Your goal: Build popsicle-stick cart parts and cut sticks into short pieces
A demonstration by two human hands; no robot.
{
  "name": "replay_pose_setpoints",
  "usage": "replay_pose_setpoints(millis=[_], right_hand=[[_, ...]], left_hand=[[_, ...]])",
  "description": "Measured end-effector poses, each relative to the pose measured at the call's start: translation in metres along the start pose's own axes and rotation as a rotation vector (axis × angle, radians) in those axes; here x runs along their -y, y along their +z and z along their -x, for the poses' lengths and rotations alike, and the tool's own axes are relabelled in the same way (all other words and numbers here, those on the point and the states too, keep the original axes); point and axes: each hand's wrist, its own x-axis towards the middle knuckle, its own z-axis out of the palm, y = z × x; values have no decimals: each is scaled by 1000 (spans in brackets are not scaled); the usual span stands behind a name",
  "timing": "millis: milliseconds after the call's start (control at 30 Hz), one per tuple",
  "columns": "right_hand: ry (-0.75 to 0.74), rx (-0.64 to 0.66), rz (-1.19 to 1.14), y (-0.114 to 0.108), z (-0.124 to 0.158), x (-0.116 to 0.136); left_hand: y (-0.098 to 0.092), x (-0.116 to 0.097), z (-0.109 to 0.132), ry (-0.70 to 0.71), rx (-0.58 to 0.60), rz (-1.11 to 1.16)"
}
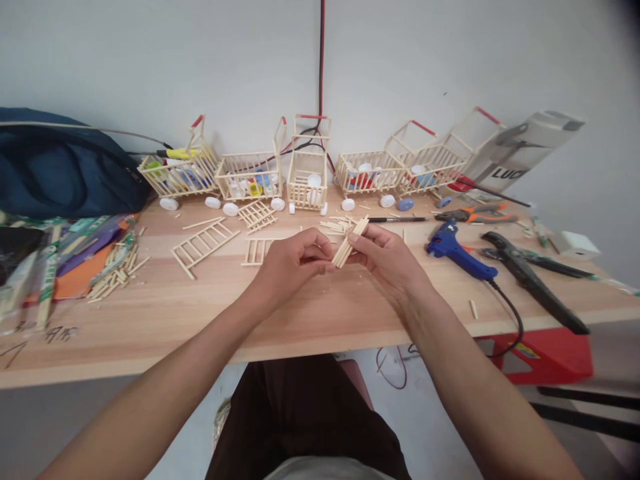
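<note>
My right hand (383, 257) is closed round a small bundle of wooden sticks (351, 243), tilted up and to the right above the table. My left hand (303, 257) is beside the bundle's lower end, thumb and fingertips pinched together; whether a stick is between them is hidden. Just behind the hands lies a loose pile of short sticks (333, 227). Left of my left hand are flat ladder-like stick frames: a small one (256, 252) partly covered by the hand, a long one (205, 247), and a lattice panel (257, 217).
Several miniature stick shopping carts (250, 177) line the wall. On the right lie a blue glue gun (460, 252), orange-handled pliers (477, 213) and a black-handled tool (535, 283). More sticks (117, 277) and packets lie left, near a blue bag (70, 163). A black pen (397, 219) lies behind my right hand.
</note>
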Motion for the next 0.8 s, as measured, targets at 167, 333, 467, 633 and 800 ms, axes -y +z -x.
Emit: replay_pose_setpoints(millis=[167,333,467,633,800], right_hand=[[-52,-16,-9,-1,0,1],[-22,-21,-61,1,1,2],[-14,-11,-77,0,1,1],[-21,-6,-74,-2,0,0],[-22,-31,-59,1,1,1]], left_hand=[[-1,-2,0,1,51,61],[1,-3,1,48,-2,-19],[2,-4,2,77,-42,-31],[2,-6,2,106,-47,-41],[3,-4,2,111,-56,-88]])
